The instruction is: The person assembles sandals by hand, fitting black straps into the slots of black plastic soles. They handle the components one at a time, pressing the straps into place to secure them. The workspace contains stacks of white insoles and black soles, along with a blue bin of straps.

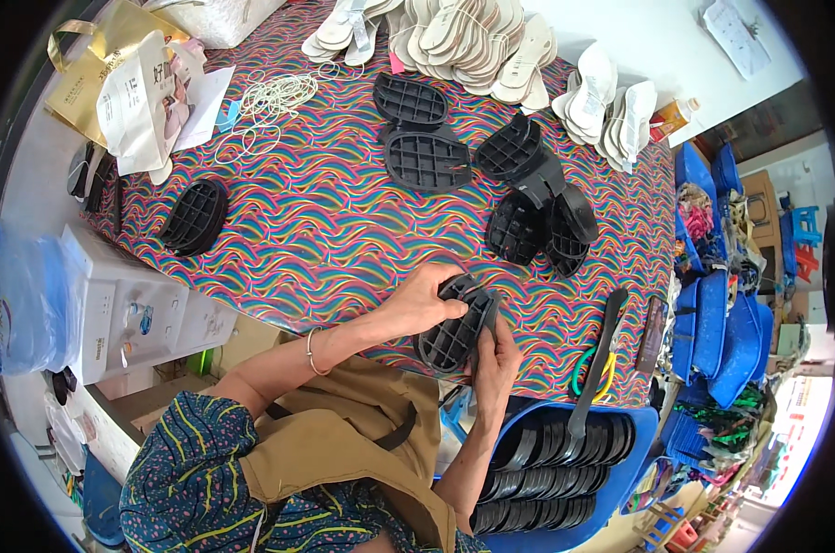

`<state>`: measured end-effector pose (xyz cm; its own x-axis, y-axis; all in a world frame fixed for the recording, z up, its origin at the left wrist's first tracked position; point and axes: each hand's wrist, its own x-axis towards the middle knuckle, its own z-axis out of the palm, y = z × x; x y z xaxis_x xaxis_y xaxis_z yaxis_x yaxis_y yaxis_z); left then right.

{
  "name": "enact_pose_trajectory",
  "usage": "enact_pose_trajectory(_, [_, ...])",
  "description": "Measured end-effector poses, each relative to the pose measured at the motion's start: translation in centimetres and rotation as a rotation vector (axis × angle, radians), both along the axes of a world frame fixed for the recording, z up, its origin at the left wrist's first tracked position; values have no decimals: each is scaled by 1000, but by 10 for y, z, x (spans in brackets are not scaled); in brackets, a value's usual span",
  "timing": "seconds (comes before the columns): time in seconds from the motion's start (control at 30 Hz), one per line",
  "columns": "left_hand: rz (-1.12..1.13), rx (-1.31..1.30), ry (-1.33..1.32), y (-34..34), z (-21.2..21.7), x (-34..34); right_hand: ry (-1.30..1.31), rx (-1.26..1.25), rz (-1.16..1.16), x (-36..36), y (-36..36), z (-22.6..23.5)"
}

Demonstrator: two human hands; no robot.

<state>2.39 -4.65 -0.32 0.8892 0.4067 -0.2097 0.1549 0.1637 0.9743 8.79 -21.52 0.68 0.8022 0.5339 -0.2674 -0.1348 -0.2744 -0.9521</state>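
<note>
Over the front edge of the table I hold a black ribbed shoe heel (450, 336) with a grid of hollow cells facing up. My left hand (427, 300) grips its far end, thumb pressed on the cells. My right hand (496, 358) is closed round its right side. Whether it is one heel or a stacked pair I cannot tell. Beyond my hands lie more black heels: a pair (427, 158) at the middle back, a loose cluster (519, 226) to the right, and a small stack (194, 217) at the left.
Bundled pale insoles (464, 41) line the back of the patterned table (316, 240). Tangled white cord (275, 97) and paper bags (141, 101) sit back left. A black shoehorn-like strip (594, 369) and scissors with coloured handles (606, 376) lie right. Below, a blue bin (643, 442) holds stacked black heels.
</note>
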Motion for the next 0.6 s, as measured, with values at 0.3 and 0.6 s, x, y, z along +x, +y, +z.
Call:
enact_pose_trajectory(0.3, [-4,-35,19,0,0,3,12,-5,-14,0,-2,-6])
enact_pose_trajectory(0.6, [51,-185,44,-3,2,7,-159,-129,106,1,-8,-4])
